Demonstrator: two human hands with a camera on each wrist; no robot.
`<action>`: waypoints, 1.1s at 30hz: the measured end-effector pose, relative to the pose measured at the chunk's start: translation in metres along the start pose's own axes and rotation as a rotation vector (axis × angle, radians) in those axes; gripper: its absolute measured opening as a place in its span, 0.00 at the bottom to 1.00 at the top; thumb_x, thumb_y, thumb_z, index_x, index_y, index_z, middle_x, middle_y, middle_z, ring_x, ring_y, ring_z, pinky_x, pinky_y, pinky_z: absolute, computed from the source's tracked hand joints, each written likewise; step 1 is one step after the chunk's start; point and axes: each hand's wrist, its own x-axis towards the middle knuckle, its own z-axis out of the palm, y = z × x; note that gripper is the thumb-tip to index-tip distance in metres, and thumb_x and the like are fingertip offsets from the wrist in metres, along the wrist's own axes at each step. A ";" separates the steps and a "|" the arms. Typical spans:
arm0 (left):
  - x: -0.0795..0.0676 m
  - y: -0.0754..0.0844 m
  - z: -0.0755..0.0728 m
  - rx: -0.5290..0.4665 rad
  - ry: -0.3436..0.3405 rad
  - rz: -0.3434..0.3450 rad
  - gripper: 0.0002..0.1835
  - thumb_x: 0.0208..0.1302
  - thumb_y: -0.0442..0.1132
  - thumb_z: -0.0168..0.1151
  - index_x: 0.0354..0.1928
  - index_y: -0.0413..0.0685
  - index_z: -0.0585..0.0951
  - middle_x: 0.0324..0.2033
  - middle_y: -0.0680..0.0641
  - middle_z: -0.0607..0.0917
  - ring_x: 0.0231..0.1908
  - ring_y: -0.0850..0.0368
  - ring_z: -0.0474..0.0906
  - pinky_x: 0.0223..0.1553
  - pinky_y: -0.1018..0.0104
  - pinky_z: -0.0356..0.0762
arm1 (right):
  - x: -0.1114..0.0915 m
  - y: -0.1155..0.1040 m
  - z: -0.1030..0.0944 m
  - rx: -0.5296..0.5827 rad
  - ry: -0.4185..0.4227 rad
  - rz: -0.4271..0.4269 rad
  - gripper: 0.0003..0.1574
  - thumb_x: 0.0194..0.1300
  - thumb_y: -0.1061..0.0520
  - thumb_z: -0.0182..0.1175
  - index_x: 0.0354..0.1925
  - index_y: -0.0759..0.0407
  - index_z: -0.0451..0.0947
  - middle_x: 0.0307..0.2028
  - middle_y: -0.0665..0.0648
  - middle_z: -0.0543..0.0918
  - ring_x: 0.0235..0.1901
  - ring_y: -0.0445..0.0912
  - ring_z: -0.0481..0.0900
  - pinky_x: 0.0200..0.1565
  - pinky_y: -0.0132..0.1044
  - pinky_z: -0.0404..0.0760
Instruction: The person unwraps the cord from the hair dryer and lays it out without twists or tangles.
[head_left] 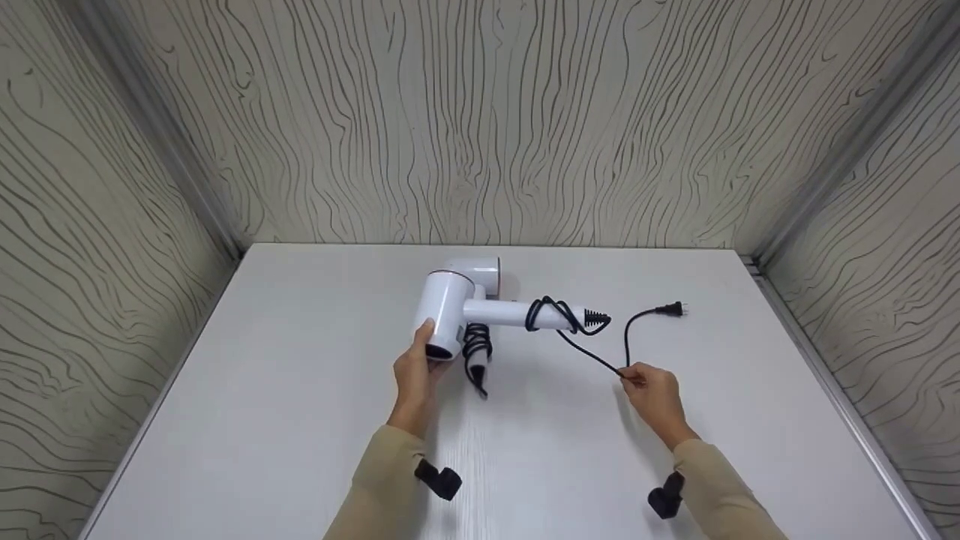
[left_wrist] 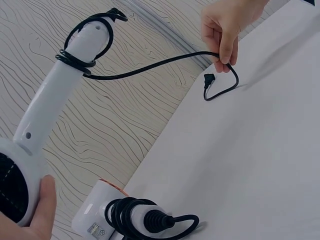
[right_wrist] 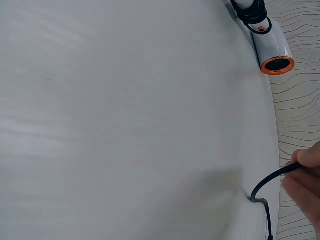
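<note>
Head view: looking down on a white table [head_left: 262, 450]. Suspending a hair dryer [head_left: 504, 312] over the far half — probably sitting partway along, bearing a few loops of black cord [head_left: 598, 360] around the handle but leaving a long stretch off it. Running the handle, seemingly the long axis, from left to right, pointing its tail end rightward; aiming the barrel's dark opening toward the near edge, tipping slightly left. Showing a second hair dryer [head_left: 484, 271] partly behind, with wound cord [head_left: 478, 341] round the handle, pointing nearward. Curling the left hand [head_left: 416, 371] around the barrel's near end; pinching the first cord's loose stretch with the right hand [head_left: 654, 391]. Leaving the plug [head_left: 671, 309] free beyond that pinch — not yet against the handle.
</note>
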 end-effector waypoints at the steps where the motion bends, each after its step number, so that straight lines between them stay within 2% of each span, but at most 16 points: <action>1: 0.000 0.000 0.001 -0.001 -0.001 0.003 0.39 0.66 0.59 0.52 0.65 0.30 0.66 0.56 0.36 0.76 0.48 0.56 0.79 0.61 0.57 0.78 | 0.000 0.000 0.000 -0.018 -0.014 0.003 0.08 0.52 0.76 0.63 0.31 0.69 0.83 0.30 0.65 0.87 0.34 0.56 0.86 0.37 0.37 0.86; 5: -0.002 -0.001 0.002 -0.009 -0.004 0.002 0.39 0.66 0.58 0.52 0.65 0.30 0.66 0.56 0.35 0.76 0.48 0.55 0.79 0.62 0.55 0.77 | -0.001 0.002 0.001 -0.099 -0.080 0.009 0.08 0.53 0.75 0.62 0.32 0.68 0.84 0.32 0.65 0.88 0.35 0.56 0.86 0.40 0.44 0.85; 12: -0.001 -0.004 0.001 -0.034 0.009 -0.014 0.39 0.66 0.58 0.52 0.64 0.29 0.65 0.55 0.35 0.75 0.49 0.54 0.78 0.64 0.53 0.75 | -0.001 0.008 0.005 -0.249 -0.086 -0.147 0.07 0.51 0.74 0.64 0.31 0.67 0.83 0.30 0.64 0.87 0.32 0.55 0.86 0.37 0.45 0.85; 15: -0.001 -0.005 0.001 -0.054 0.010 -0.018 0.39 0.67 0.57 0.52 0.65 0.29 0.64 0.55 0.35 0.74 0.49 0.54 0.77 0.64 0.52 0.74 | -0.001 0.009 0.004 -0.285 -0.089 -0.181 0.07 0.52 0.74 0.64 0.31 0.68 0.83 0.30 0.64 0.87 0.32 0.55 0.86 0.37 0.46 0.85; 22: -0.001 -0.005 0.002 -0.082 0.016 -0.020 0.39 0.66 0.56 0.54 0.65 0.28 0.63 0.55 0.36 0.74 0.48 0.54 0.77 0.62 0.52 0.76 | 0.001 0.011 0.004 -0.288 -0.132 -0.134 0.07 0.53 0.72 0.64 0.33 0.69 0.84 0.33 0.65 0.88 0.36 0.57 0.86 0.41 0.47 0.85; 29: -0.001 -0.005 0.001 -0.053 0.008 -0.022 0.39 0.65 0.57 0.54 0.64 0.29 0.65 0.54 0.36 0.75 0.47 0.55 0.79 0.62 0.54 0.77 | -0.002 0.016 0.004 -0.327 -0.103 -0.172 0.07 0.53 0.69 0.66 0.34 0.65 0.86 0.32 0.62 0.89 0.35 0.58 0.86 0.41 0.50 0.84; 33: -0.001 -0.005 0.001 -0.056 0.020 -0.021 0.39 0.65 0.57 0.54 0.64 0.28 0.65 0.53 0.36 0.76 0.46 0.55 0.80 0.61 0.54 0.77 | -0.003 0.018 0.004 -0.343 -0.119 -0.174 0.08 0.54 0.66 0.66 0.36 0.63 0.86 0.33 0.61 0.89 0.33 0.58 0.85 0.39 0.50 0.83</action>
